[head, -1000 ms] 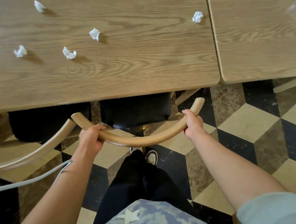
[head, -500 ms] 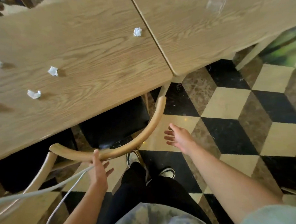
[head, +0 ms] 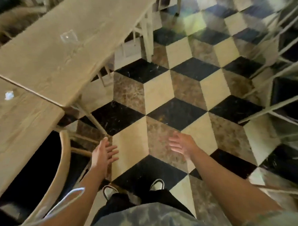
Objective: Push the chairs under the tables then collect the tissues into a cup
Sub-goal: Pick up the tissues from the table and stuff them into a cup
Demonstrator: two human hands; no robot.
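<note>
The view is blurred by motion. A chair with a curved wooden back (head: 64,159) and black seat sits tucked under the near wooden table (head: 23,127) at lower left. One crumpled white tissue (head: 9,95) lies on that table. A clear plastic cup (head: 68,36) stands on the second table (head: 61,53) beyond the seam. My left hand (head: 103,153) hangs over the floor just right of the chair back, fingers straight, holding nothing. My right hand (head: 180,144) is spread over the tiles, also holding nothing.
A chequered floor (head: 161,99) of black, cream and brown tiles fills the middle. Pale chair and table legs (head: 147,36) stand beyond the second table. More pale chair frames (head: 279,84) crowd the right edge. My shoes (head: 156,184) point forward.
Both hands let go of the chair back and now hang free. The view has swung right, away from the tissue-strewn table toward the open floor and the second table.
</note>
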